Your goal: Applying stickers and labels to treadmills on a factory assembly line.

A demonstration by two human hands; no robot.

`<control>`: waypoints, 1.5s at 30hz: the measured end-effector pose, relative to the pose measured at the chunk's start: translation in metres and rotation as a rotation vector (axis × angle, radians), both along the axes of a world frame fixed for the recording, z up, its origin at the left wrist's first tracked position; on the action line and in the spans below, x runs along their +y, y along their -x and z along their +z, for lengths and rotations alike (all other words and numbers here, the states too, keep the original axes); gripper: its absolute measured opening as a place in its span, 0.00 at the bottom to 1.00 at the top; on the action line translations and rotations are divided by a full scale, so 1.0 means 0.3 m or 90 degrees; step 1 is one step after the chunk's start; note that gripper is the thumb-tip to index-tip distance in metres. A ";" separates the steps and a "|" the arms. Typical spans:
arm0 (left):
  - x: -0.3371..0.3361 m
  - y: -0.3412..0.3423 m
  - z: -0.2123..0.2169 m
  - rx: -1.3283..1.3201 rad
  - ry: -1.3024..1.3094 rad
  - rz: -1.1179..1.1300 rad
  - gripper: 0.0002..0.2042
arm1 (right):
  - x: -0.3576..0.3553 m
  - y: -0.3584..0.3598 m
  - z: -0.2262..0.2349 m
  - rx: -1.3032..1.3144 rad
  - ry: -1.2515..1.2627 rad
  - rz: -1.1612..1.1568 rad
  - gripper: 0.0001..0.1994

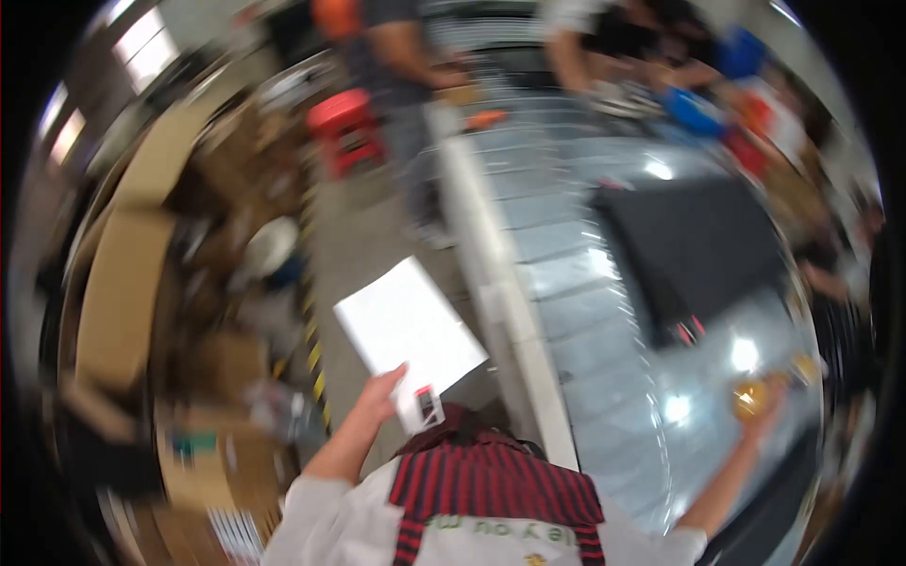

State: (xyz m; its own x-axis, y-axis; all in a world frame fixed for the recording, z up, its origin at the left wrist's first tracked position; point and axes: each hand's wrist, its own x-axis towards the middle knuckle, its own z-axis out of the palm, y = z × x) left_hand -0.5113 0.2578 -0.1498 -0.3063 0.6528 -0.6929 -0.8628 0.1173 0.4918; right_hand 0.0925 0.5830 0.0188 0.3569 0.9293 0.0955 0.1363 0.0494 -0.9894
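Observation:
My left hand (381,392) is closed, its thumb over the lower edge of a white sheet (411,316). A small white piece with a dark and red rectangle (427,407) hangs at the same edge; whether it is separate from the sheet I cannot tell. Out to the right, my right hand (775,404) is closed around a round amber-yellow roll (750,400) that looks like packing tape. The roll is over the shiny grey table (604,387). Motion blurs the fingers of this hand.
A black flat sheet (694,245) lies on the table, with a small red-and-black item (690,330) at its near edge. Cardboard boxes (123,292) crowd the left. Beyond stand a red stool (345,123) and a person (401,94); other people work along the table's far right.

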 end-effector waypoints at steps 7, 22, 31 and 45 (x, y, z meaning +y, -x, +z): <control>-0.362 -0.089 0.097 -0.067 -0.010 0.257 0.17 | 0.131 0.539 0.204 0.194 -0.060 0.457 0.19; -1.217 0.297 0.043 0.035 0.034 0.122 0.20 | -1.201 1.527 -0.221 -0.185 0.215 0.710 0.29; -1.803 0.105 -0.406 0.235 0.438 0.235 0.18 | -1.550 1.456 -0.326 -0.192 0.326 0.810 0.21; -2.320 -0.310 -0.358 0.057 0.482 0.943 0.21 | -1.763 1.620 -0.379 -0.450 0.288 1.157 0.19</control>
